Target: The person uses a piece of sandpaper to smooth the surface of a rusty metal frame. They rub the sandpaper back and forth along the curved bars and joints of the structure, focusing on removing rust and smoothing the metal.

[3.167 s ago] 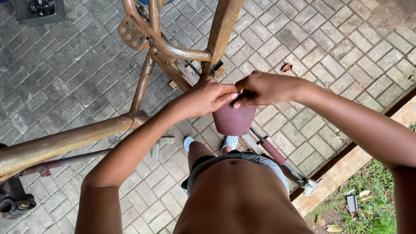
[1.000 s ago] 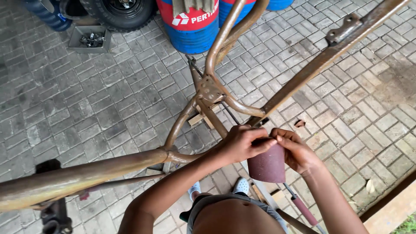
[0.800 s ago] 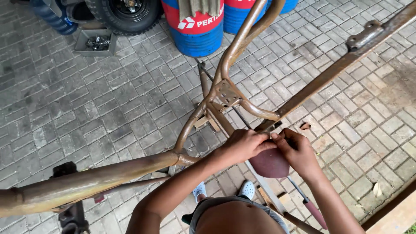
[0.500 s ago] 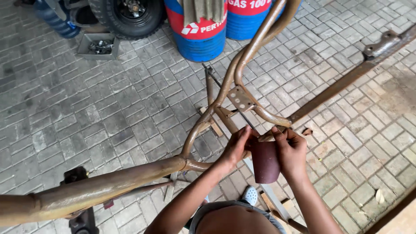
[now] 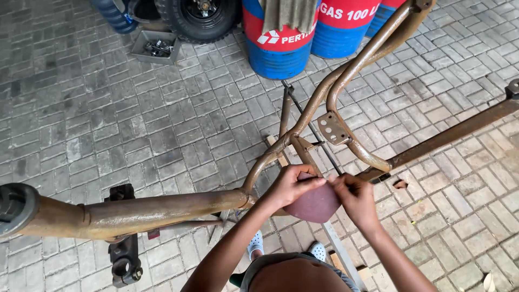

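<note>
My left hand [image 5: 289,186] and right hand [image 5: 354,196] both pinch the top edge of a reddish-brown sheet of sandpaper [image 5: 313,205], matte, limp and curved, hanging between them just below the rusty tubular frame [image 5: 162,208]. The frame's round pipes are pitted brown steel; grey brick paving [image 5: 108,108] lies beneath, glossy red-and-blue drums [image 5: 278,38] beyond.

Red-blue labelled drums [image 5: 281,38], perhaps two
</note>
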